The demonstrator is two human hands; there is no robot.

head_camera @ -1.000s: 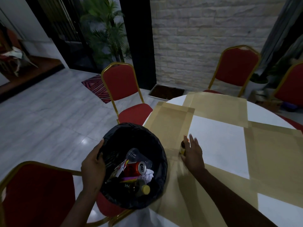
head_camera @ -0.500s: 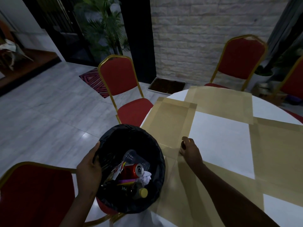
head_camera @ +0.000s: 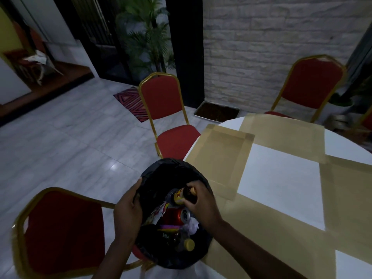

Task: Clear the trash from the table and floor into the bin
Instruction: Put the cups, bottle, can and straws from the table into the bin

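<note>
Bottle (head_camera: 181,196), small and dark with a yellow label, is above the open mouth of the bin (head_camera: 161,174), held by the right hand (head_camera: 201,202) with the fingers clamped around it. The left hand (head_camera: 128,208) grips the left rim of the bin, its fingers closed on the black liner. Inside the bin, below the bottle, lie a red can (head_camera: 177,215), a crumpled white paper (head_camera: 192,226) and another bottle with a yellow cap (head_camera: 189,244). The table (head_camera: 281,178) is just beside the bin on its right, with brown paper sheets on a white top. One red chair (head_camera: 60,234) stands to the left of the bin, and another red chair (head_camera: 163,103) stands behind it.
</note>
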